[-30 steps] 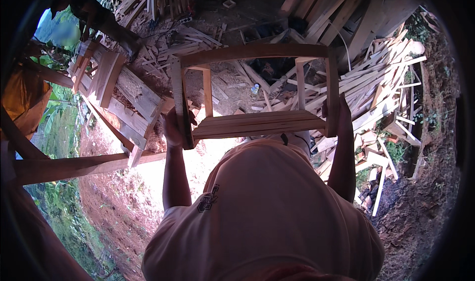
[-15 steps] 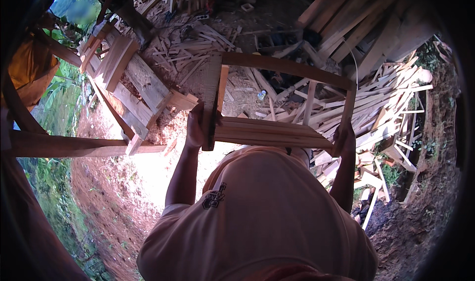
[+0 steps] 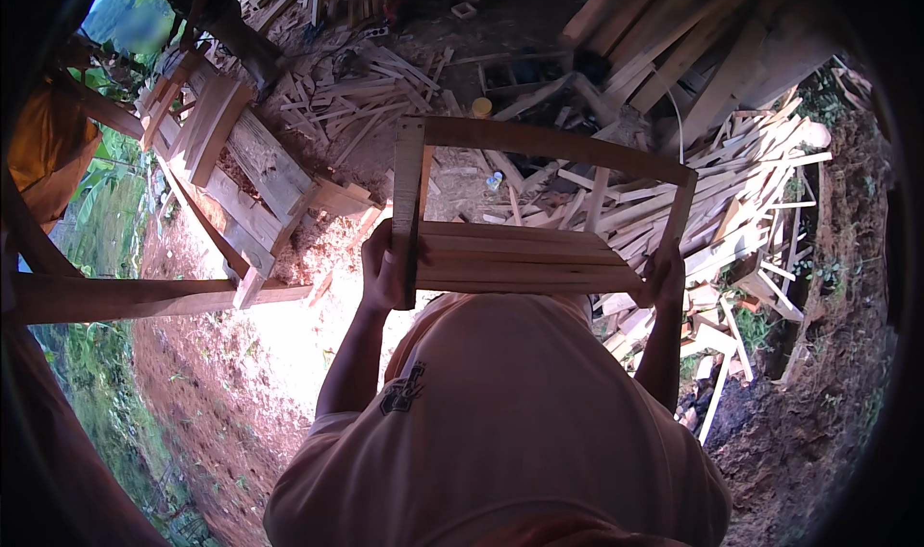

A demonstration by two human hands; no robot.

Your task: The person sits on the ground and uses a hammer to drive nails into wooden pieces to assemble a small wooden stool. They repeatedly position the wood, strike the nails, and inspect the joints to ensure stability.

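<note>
Both my hands hold a wooden frame [image 3: 520, 258] up in front of my body. It is made of planks, with a broad side nearest me, a thinner rail across the far side and an opening between them. My left hand [image 3: 386, 266] grips the upright board at its left end, fingers wrapped round the edge. At the other end, my right hand [image 3: 664, 276] is closed on the lower corner of the right end piece. The far rail stands free of my hands.
Left of me stands a rough timber workbench [image 3: 265, 177] bearing cut boards, and a long beam [image 3: 125, 299] juts in below it. Wood strips [image 3: 741, 196] lie piled at the right. Another person [image 3: 226, 23] stands at the upper left. Large planks [image 3: 674, 27] lean at the back.
The frame and both hands have sunk slightly in the picture. The surroundings have shifted a little to the left. A round yellowish thing now shows beyond the frame's far rail.
</note>
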